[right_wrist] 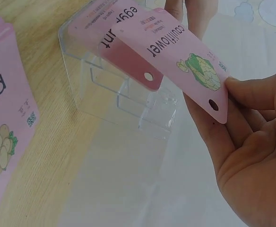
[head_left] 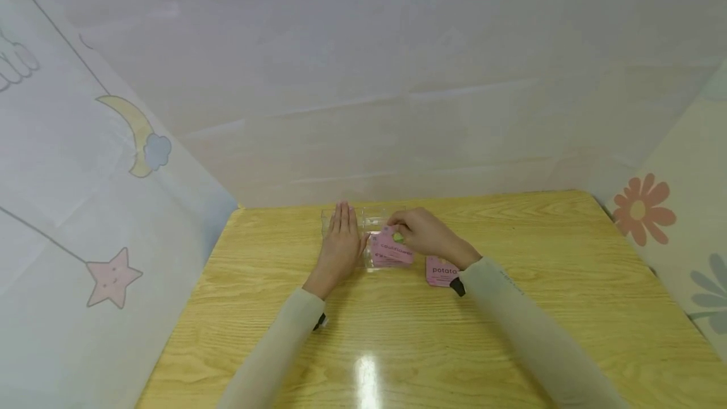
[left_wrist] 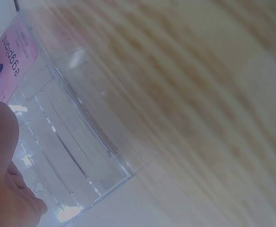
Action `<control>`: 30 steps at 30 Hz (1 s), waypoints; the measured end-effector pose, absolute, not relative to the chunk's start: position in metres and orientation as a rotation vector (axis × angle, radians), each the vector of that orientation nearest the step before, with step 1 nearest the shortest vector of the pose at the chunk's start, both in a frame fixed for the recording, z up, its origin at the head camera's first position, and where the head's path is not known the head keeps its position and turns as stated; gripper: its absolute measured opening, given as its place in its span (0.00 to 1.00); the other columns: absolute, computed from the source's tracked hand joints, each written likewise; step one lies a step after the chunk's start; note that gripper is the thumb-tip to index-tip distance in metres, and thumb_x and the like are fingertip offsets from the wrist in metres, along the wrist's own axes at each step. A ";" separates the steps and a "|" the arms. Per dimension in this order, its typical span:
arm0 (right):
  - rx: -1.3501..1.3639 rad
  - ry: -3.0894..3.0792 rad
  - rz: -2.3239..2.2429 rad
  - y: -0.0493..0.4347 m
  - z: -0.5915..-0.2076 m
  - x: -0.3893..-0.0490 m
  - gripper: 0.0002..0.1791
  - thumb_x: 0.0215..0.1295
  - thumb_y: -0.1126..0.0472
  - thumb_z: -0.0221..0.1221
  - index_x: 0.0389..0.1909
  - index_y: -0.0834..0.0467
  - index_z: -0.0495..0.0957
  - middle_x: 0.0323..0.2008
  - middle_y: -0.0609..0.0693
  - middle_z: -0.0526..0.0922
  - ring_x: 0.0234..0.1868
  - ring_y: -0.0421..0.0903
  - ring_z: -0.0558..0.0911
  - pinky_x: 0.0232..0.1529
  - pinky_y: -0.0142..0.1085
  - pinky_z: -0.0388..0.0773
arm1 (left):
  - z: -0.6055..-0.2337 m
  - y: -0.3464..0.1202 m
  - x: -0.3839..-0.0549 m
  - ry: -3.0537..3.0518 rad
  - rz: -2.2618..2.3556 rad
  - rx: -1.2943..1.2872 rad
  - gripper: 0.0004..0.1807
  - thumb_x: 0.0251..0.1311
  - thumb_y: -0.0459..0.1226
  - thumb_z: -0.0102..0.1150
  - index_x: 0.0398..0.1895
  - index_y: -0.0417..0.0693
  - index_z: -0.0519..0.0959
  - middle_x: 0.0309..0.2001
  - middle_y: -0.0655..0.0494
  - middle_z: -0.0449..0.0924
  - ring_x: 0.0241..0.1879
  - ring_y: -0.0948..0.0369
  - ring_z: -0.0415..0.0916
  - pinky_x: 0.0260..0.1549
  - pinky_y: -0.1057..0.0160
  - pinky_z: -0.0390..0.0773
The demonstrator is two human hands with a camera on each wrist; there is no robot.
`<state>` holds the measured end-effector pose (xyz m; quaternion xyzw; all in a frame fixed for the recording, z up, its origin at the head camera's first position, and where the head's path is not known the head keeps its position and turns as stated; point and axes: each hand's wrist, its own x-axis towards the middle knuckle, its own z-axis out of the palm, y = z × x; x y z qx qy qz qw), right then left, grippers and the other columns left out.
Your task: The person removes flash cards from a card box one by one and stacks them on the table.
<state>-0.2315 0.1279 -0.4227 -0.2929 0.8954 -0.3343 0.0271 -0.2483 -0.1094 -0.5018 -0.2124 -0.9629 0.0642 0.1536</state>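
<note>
My right hand (head_left: 427, 233) pinches a pink cauliflower card (right_wrist: 187, 66) by its end, between thumb and fingers. The card is held in front of a pink eggplant card (right_wrist: 112, 45), which leans in a clear plastic stepped stand (right_wrist: 98, 85). My left hand (head_left: 339, 245) lies over the left part of that stand with its fingers straight and pointing away from me. In the left wrist view, the eggplant card (left_wrist: 12, 59) is at the upper left, near the thumb. Pink potato cards (head_left: 438, 272) rest on the table beneath my right wrist.
The wooden table (head_left: 363, 314) has a glossy light reflection near its front. A pale sheet (head_left: 397, 112) rises behind the stand. Printed side sheets carry a moon (head_left: 136, 134) on the left and a flower (head_left: 642, 210) on the right.
</note>
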 end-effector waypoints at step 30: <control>-0.696 2.630 -1.138 0.187 -0.446 -0.243 0.13 0.78 0.65 0.56 0.54 0.60 0.87 0.52 0.59 0.90 0.47 0.48 0.90 0.45 0.41 0.89 | -0.501 -0.108 -0.248 -2.816 0.153 -0.589 0.42 0.84 0.53 0.39 0.81 0.25 0.50 0.82 0.28 0.48 0.84 0.38 0.50 0.83 0.46 0.54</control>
